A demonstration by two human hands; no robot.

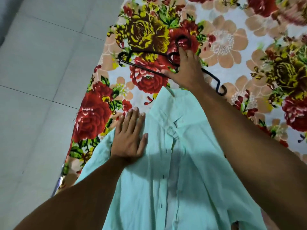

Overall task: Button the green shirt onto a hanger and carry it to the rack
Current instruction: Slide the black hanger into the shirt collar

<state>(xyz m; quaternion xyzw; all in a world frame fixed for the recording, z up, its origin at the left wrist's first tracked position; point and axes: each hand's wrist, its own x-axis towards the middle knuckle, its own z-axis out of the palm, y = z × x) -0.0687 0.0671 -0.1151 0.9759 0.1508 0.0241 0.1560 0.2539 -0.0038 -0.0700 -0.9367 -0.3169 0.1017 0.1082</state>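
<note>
The green shirt (182, 163) lies unbuttoned at lower centre on the floral bedsheet (232, 47), pressed flat by the open left hand (129, 138). The black hanger (141, 63), upper centre, is grasped by the right hand (186, 72); insertion under the collar is judged next.

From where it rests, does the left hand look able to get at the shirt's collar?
Probably yes. The left hand lies flat on the green shirt just below the collar, with bare fabric between; the right hand is beyond, on the hanger.
</note>
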